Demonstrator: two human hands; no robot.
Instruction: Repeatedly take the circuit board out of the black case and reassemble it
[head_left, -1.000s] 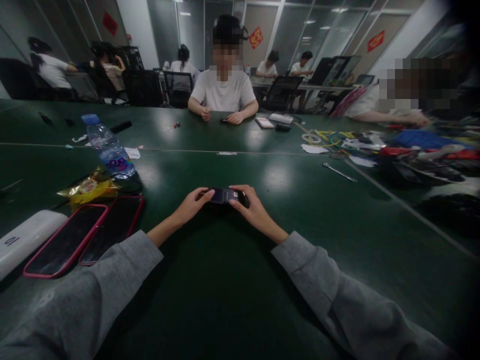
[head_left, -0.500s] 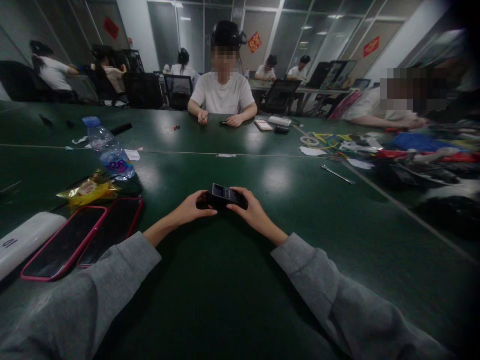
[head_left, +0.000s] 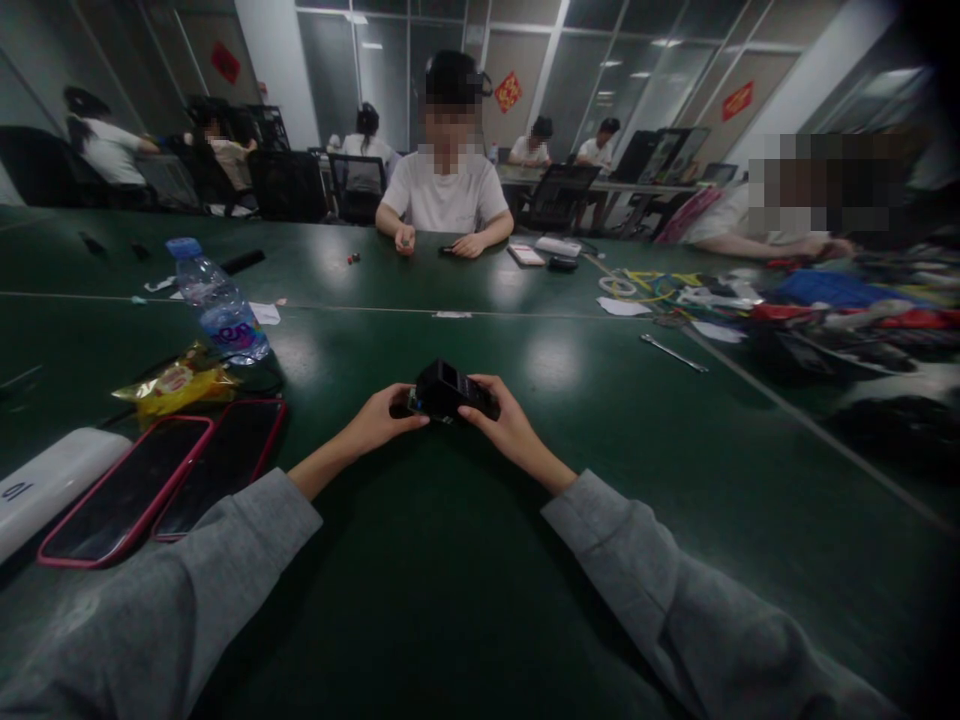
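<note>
Above the table in front of me, both hands hold a small black electronic device with a rectangular window and a row of buttons. My right hand (head_left: 491,412) grips the black casing (head_left: 439,388), thumb on the near side and fingers behind. At the casing's left end juts out what looks like a circuit board (head_left: 415,400), with greenish and bluish bits. My left hand (head_left: 386,415) pinches it between thumb and fingers. A pale sliver shows under the casing. How far the board sits inside is hidden.
To the left are two red-edged phones (head_left: 131,495), a white power bank (head_left: 56,485), a yellow snack packet (head_left: 176,385) and a plastic bottle (head_left: 221,305). A wrench (head_left: 673,353) and heaped cables (head_left: 660,285) lie right. A person (head_left: 446,195) sits opposite.
The casing has tilted and shifted slightly left, its window turning from a grey screen to a dark opening. The board has come into view at its left end.
</note>
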